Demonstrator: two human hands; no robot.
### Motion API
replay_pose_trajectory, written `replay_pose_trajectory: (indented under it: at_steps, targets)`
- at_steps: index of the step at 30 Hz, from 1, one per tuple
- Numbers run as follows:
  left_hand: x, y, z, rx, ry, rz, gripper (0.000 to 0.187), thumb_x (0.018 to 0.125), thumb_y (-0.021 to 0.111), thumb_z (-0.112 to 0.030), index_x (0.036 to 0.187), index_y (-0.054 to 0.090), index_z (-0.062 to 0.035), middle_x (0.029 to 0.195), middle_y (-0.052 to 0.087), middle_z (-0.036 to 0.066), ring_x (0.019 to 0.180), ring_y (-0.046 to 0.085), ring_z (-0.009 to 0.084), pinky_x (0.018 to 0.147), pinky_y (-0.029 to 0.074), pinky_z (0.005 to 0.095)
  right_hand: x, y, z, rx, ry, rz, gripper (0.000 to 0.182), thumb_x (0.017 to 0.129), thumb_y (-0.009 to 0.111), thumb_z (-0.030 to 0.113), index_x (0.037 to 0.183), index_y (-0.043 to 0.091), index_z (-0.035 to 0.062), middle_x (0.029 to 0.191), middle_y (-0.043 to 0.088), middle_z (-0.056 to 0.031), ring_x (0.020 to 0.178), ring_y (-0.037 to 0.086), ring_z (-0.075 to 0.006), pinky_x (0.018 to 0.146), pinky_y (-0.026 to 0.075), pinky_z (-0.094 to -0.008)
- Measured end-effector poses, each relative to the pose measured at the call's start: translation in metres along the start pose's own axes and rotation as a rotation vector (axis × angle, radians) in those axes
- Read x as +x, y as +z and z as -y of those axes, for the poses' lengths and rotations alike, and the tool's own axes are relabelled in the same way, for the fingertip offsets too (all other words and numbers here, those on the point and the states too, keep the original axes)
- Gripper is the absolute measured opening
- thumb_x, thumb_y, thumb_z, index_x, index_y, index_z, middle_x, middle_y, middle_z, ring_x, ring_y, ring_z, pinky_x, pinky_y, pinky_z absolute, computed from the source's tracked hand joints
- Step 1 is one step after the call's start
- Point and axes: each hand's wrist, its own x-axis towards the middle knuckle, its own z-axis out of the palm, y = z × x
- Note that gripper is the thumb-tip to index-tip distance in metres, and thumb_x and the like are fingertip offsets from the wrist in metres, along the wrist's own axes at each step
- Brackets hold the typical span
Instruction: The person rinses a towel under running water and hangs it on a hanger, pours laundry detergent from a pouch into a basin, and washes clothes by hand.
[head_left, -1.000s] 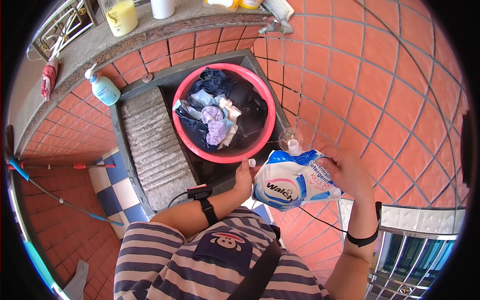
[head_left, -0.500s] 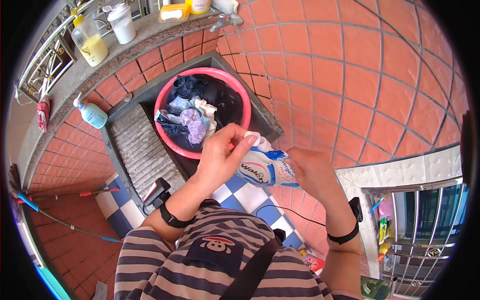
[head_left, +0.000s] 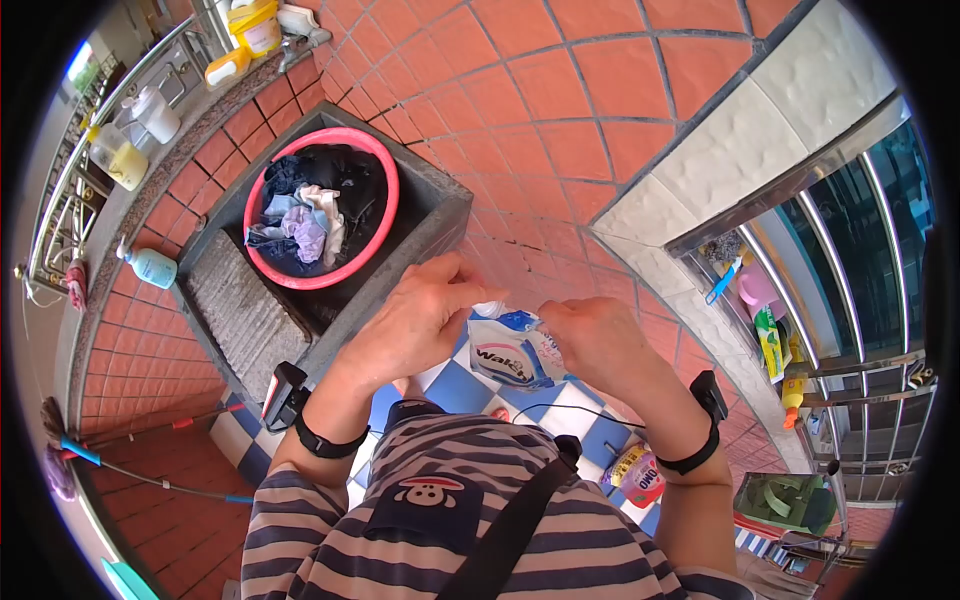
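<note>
A white and blue Walch refill pouch (head_left: 508, 352) hangs between my hands in front of my body, its printed side toward me. My right hand (head_left: 600, 340) is closed on the pouch's upper right corner. At the upper left corner, the fingers of my left hand (head_left: 430, 310) pinch the white spout cap (head_left: 488, 309). Beyond my left hand, a pink basin (head_left: 392, 190) of dark water stands in the stone sink. Soaking clothes fill part of it, among them a lilac garment (head_left: 303, 232) and dark fabric.
The stone sink (head_left: 440, 200) has a ribbed washboard (head_left: 240, 305) on its left. A blue pump bottle (head_left: 152, 266) stands beside it. Bottles and a yellow tub (head_left: 255, 30) line the ledge. An OMO bag (head_left: 640, 478) lies on the checked floor, and a barred window (head_left: 850, 270) is at right.
The view has swung to the right, so the basin now sits farther left. Both hands and the pouch have moved away from the basin, toward my right side, over the floor.
</note>
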Motion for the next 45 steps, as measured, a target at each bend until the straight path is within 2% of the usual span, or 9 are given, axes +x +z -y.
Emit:
replay_pose_trajectory:
  at_steps: [5, 8, 12, 18, 24, 29, 36, 41, 45]
  targets:
    - [0.008, 0.067, -0.038, -0.22, -0.161, -0.185, 0.028, 0.079, 0.066, -0.008, 0.106, 0.063, -0.002, 0.107, 0.056, 0.015, 0.085, 0.057, 0.0241, 0.069, 0.047, 0.0327, -0.062, 0.009, -0.022, -0.024, 0.035, 0.013, 0.014, 0.069, 0.064, 0.009, 0.08, 0.059, 0.0019, 0.067, 0.06, -0.0135, 0.062, 0.061, -0.0309, 0.055, 0.047, -0.0399]
    - [0.01, 0.092, -0.056, -0.23, -0.558, 0.113, 0.019, 0.081, 0.065, -0.012, 0.095, 0.062, 0.0006, 0.11, 0.053, 0.017, 0.088, 0.056, 0.0258, 0.071, 0.047, 0.0308, -0.089, 0.015, -0.029, -0.025, 0.076, 0.052, 0.015, 0.068, 0.065, 0.008, 0.08, 0.059, 0.0016, 0.066, 0.06, -0.0133, 0.061, 0.061, -0.0302, 0.055, 0.048, -0.0393]
    - [-0.007, 0.126, -0.046, -0.26, 0.045, -0.074, 0.021, 0.083, 0.065, -0.015, 0.095, 0.062, 0.0011, 0.113, 0.051, 0.018, 0.091, 0.057, 0.0275, 0.07, 0.047, 0.0304, -0.113, 0.025, -0.036, -0.047, 0.083, 0.087, 0.017, 0.067, 0.066, 0.008, 0.082, 0.06, 0.0016, 0.067, 0.06, -0.0131, 0.06, 0.061, -0.0296, 0.055, 0.048, -0.0389]
    - [-0.001, 0.129, -0.052, -0.137, -0.461, 0.229, 0.027, 0.079, 0.066, -0.005, 0.105, 0.06, -0.0002, 0.099, 0.057, 0.016, 0.08, 0.06, 0.0239, 0.066, 0.048, 0.0323, -0.129, 0.04, -0.029, 0.015, 0.149, 0.01, 0.01, 0.069, 0.06, 0.004, 0.079, 0.058, 0.0025, 0.062, 0.057, -0.0128, 0.058, 0.057, -0.0323, 0.053, 0.044, -0.0416]
    - [-0.012, 0.131, -0.031, -0.116, 0.078, -0.014, 0.026, 0.079, 0.068, -0.009, 0.101, 0.059, 0.001, 0.079, 0.059, 0.014, 0.063, 0.057, 0.0244, 0.057, 0.047, 0.0325, -0.132, 0.054, -0.022, 0.037, 0.211, 0.038, 0.011, 0.072, 0.06, 0.005, 0.082, 0.059, 0.0036, 0.065, 0.058, -0.0134, 0.059, 0.058, -0.0322, 0.053, 0.045, -0.0412]
    - [-0.014, 0.138, -0.021, -0.327, -0.202, 0.193, 0.024, 0.077, 0.066, -0.006, 0.099, 0.058, 0.0002, 0.08, 0.058, 0.015, 0.072, 0.058, 0.0303, 0.063, 0.047, 0.0351, -0.13, 0.081, -0.014, -0.015, 0.273, 0.092, 0.015, 0.07, 0.063, 0.008, 0.082, 0.057, 0.0042, 0.066, 0.06, -0.0108, 0.059, 0.061, -0.0277, 0.053, 0.048, -0.0369]
    - [-0.046, 0.214, 0.034, -0.087, -0.002, 0.302, 0.039, 0.076, 0.067, -0.008, 0.111, 0.053, -0.0014, 0.09, 0.057, 0.015, 0.083, 0.057, 0.0312, 0.07, 0.048, 0.0363, -0.16, 0.184, -0.035, 0.004, 0.358, 0.148, 0.016, 0.069, 0.063, 0.011, 0.082, 0.056, 0.0057, 0.065, 0.061, -0.0088, 0.059, 0.062, -0.0247, 0.052, 0.048, -0.035]
    - [-0.071, 0.238, 0.05, -0.144, -0.339, 0.385, 0.057, 0.078, 0.068, -0.014, 0.128, 0.043, -0.0038, 0.101, 0.055, 0.017, 0.091, 0.057, 0.0329, 0.077, 0.048, 0.0393, -0.209, 0.284, -0.096, 0.119, 0.623, 0.37, 0.019, 0.074, 0.059, 0.009, 0.092, 0.055, 0.005, 0.072, 0.064, -0.0121, 0.067, 0.064, -0.0297, 0.059, 0.05, -0.0398]
    - [-0.113, 0.262, 0.093, -0.064, -0.571, 0.214, 0.041, 0.08, 0.063, -0.007, 0.12, 0.053, -0.0022, 0.086, 0.06, 0.013, 0.064, 0.061, 0.0235, 0.058, 0.05, 0.0316, -0.262, 0.376, -0.158, 0.157, 0.759, 0.332, 0.018, 0.073, 0.054, 0.003, 0.09, 0.053, 0.0046, 0.072, 0.062, -0.0165, 0.071, 0.063, -0.0341, 0.062, 0.048, -0.0444]
